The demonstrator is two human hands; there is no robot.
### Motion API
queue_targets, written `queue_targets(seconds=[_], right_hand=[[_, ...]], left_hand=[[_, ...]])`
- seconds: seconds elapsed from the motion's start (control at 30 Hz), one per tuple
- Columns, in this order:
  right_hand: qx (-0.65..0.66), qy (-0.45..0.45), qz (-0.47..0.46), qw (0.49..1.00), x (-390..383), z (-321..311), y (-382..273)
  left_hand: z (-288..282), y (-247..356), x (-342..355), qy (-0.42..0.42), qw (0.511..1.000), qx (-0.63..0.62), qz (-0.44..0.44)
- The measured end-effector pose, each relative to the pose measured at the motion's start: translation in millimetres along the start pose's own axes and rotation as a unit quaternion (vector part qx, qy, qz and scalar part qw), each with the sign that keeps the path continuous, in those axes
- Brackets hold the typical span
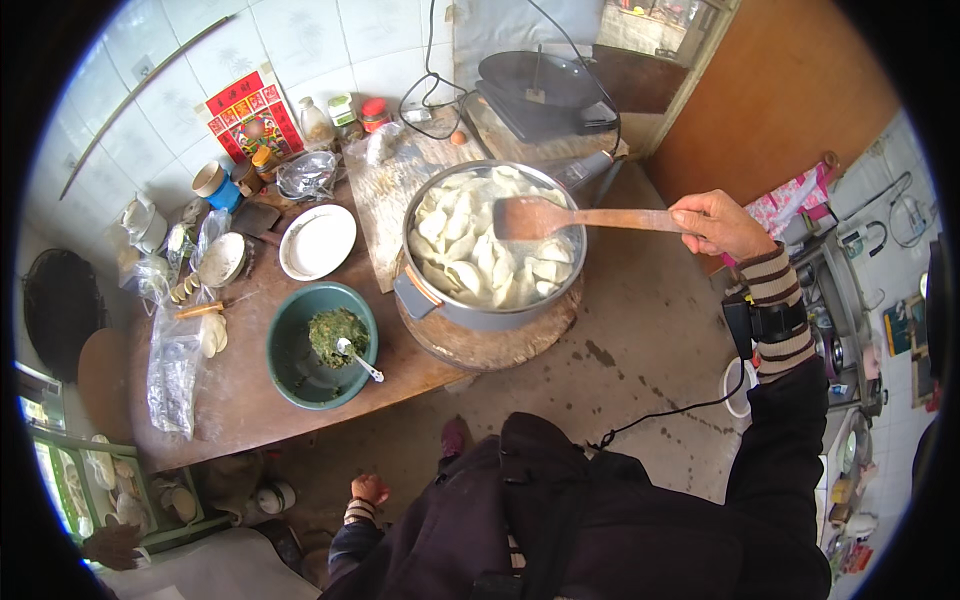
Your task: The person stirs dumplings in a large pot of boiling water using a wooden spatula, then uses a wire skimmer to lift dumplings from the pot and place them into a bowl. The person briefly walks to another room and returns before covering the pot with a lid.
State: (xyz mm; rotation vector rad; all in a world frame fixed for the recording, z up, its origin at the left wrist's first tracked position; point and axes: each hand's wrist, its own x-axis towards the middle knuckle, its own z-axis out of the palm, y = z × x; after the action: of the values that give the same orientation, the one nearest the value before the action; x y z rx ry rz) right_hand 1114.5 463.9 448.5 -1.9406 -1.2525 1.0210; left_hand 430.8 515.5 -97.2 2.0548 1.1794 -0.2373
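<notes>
My right hand (713, 222) is closed round the handle of a wooden spatula (527, 219). Its flat blade is over a wide grey pot (489, 316) full of pale dumplings (464, 275); whether it touches them I cannot tell. The pot stands on a round wooden board (440, 343) at the table's right end. My left hand (369, 489) hangs low by my side, below the table's front edge, its fingers curled in with nothing visible in them. Left of the pot, a green bowl (283, 372) holds chopped green filling (335, 333) and a spoon (362, 362).
A white bowl (318, 243) and a floury board (378, 195) are behind the green bowl. A plastic bag (175, 370) and a rolling pin (200, 310) lie at the table's left. A black wok (535, 78) stands behind the pot. A cable (660, 413) trails from my right wrist.
</notes>
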Motion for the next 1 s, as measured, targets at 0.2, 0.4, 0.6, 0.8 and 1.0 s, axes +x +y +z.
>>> queue_targets(seconds=[0.2,0.4,0.6,0.8,1.0], right_hand=[[-0.200,0.152,-0.266,0.931,31.5,33.8,-17.9],[-0.360,0.214,-0.362,0.833,81.7,63.4,-29.1],[-0.415,0.182,-0.366,0.813,105.3,74.1,-49.4],[-0.450,0.144,-0.392,0.790,123.0,82.1,-62.7],[-0.505,0.091,-0.436,0.739,137.4,98.4,-80.7]], left_hand=[[-1.5,13.4,-11.6,0.020,0.992,0.121,0.037],[-9.8,41.4,-34.8,0.050,0.991,0.123,-0.008],[-6.5,46.5,-55.3,0.060,0.967,-0.195,-0.152],[24.4,45.9,-64.5,0.115,0.769,-0.571,-0.264],[33.2,48.2,-65.3,0.150,0.609,-0.722,-0.292]])
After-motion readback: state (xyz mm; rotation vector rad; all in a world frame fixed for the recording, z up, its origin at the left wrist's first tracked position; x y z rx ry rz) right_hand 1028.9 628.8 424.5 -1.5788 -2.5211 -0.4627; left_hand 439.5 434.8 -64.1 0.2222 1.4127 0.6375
